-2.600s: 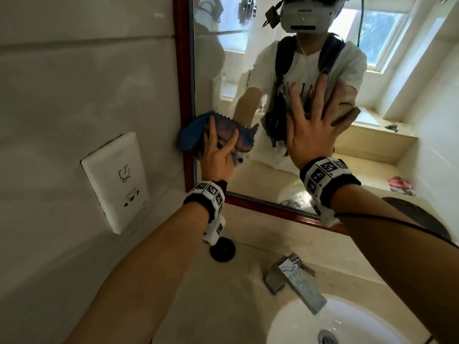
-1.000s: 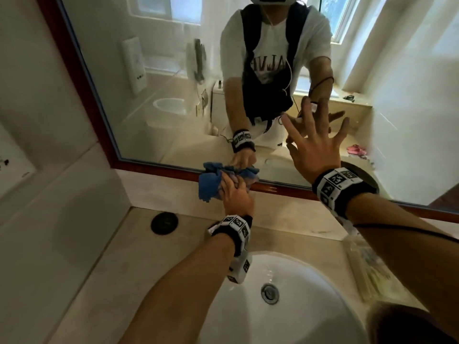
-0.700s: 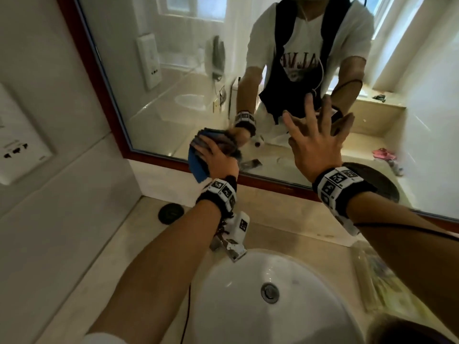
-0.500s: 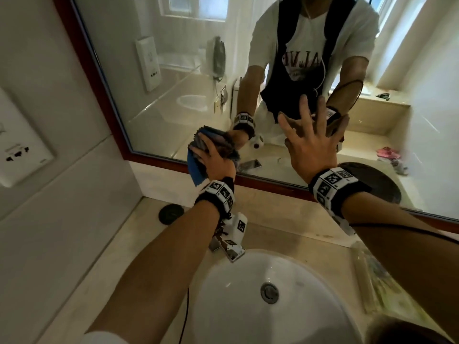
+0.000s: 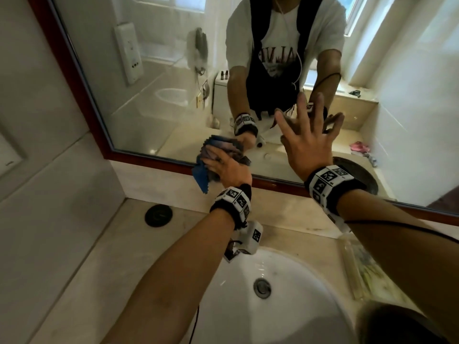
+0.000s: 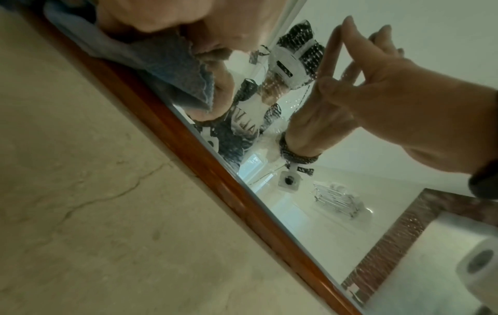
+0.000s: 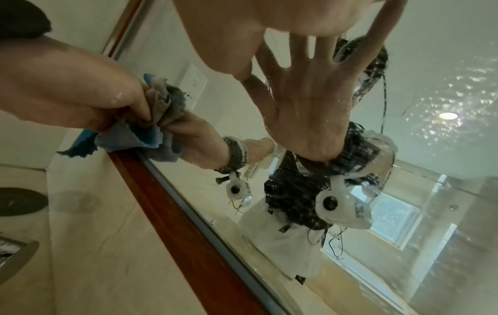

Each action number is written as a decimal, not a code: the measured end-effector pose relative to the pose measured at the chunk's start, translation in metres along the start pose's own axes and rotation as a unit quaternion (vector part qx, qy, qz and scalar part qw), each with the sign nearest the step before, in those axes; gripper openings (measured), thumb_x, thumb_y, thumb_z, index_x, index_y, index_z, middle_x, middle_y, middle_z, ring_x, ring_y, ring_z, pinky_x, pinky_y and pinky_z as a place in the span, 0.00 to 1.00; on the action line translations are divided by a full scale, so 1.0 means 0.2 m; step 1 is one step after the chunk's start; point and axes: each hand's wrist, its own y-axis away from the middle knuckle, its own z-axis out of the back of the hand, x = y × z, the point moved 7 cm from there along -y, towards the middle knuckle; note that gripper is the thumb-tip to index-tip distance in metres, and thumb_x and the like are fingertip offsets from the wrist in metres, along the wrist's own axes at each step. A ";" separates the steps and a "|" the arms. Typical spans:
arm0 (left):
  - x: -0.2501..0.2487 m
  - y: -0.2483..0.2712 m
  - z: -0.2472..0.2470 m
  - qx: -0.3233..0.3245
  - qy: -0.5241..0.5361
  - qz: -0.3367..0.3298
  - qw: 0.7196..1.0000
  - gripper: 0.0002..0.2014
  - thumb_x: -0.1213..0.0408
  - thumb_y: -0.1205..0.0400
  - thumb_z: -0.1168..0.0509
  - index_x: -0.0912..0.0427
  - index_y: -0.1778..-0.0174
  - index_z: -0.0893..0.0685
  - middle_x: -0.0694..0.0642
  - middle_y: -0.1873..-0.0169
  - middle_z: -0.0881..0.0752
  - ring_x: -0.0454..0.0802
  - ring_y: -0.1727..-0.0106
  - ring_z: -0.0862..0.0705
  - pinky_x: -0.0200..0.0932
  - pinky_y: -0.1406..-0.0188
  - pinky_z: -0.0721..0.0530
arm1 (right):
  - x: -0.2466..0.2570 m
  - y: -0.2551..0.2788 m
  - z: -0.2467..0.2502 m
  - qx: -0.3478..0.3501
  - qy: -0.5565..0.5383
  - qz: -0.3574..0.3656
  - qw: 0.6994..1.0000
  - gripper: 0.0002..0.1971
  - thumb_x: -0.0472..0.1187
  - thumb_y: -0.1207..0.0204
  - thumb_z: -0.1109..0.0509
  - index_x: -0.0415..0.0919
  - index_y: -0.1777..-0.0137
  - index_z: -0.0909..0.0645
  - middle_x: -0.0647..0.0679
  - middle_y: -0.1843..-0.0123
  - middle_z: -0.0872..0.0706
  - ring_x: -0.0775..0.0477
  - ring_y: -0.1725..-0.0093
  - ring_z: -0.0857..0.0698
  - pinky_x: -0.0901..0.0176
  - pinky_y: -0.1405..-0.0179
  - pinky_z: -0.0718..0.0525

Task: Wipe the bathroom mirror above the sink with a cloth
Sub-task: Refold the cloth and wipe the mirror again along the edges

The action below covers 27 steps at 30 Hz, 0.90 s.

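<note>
The mirror (image 5: 154, 108) has a dark red wooden frame (image 5: 82, 95) and stands over a white sink (image 5: 310, 319). My left hand (image 5: 226, 167) grips a bunched blue and grey cloth (image 5: 202, 178) against the glass at the lower frame edge. The right wrist view shows the left hand (image 7: 81, 96) with its fingers curled into the cloth (image 7: 151, 136). My right hand (image 5: 308, 145) is open with fingers spread, its fingertips on the glass to the right of the cloth. In the left wrist view the cloth (image 6: 172, 64) sits just above the frame (image 6: 215, 170), with the right hand (image 6: 377, 102) beyond.
A drain (image 5: 262, 288) lies in the basin. A black round cap (image 5: 158, 216) is set in the beige counter at the left. A white wall plate (image 5: 7, 157) is on the left wall. A clear packet (image 5: 362, 269) lies right of the sink, and a toilet roll (image 6: 479, 260) farther right.
My left hand has slid the cloth down the glass to the lower frame edge. The right hand stays spread on the mirror.
</note>
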 end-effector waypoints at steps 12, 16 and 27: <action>0.05 0.04 -0.12 0.056 -0.047 0.005 0.997 0.42 0.65 0.16 0.38 0.72 0.16 0.60 0.72 0.16 0.62 0.65 0.14 0.62 0.55 0.16 0.61 | -0.01 0.03 0.05 0.044 0.022 0.014 0.999 0.39 0.43 0.22 0.32 0.59 0.15 0.48 0.41 0.12 0.58 0.29 0.15 0.58 0.14 0.28 0.51; 0.03 0.07 -0.18 0.061 -0.047 0.015 0.997 0.40 0.65 0.15 0.40 0.73 0.16 0.59 0.72 0.16 0.60 0.66 0.15 0.61 0.57 0.17 0.60 | -0.05 0.05 0.06 0.052 0.038 0.040 0.997 0.41 0.44 0.24 0.30 0.57 0.15 0.46 0.42 0.12 0.57 0.31 0.15 0.56 0.17 0.28 0.47; -0.13 0.24 -0.28 0.005 -0.007 -0.074 0.997 0.42 0.77 0.21 0.36 0.63 0.14 0.51 0.72 0.17 0.65 0.72 0.16 0.59 0.68 0.17 0.49 | -0.22 0.16 0.05 0.073 0.044 0.053 0.995 0.39 0.45 0.25 0.32 0.55 0.16 0.44 0.42 0.12 0.58 0.36 0.14 0.56 0.18 0.27 0.49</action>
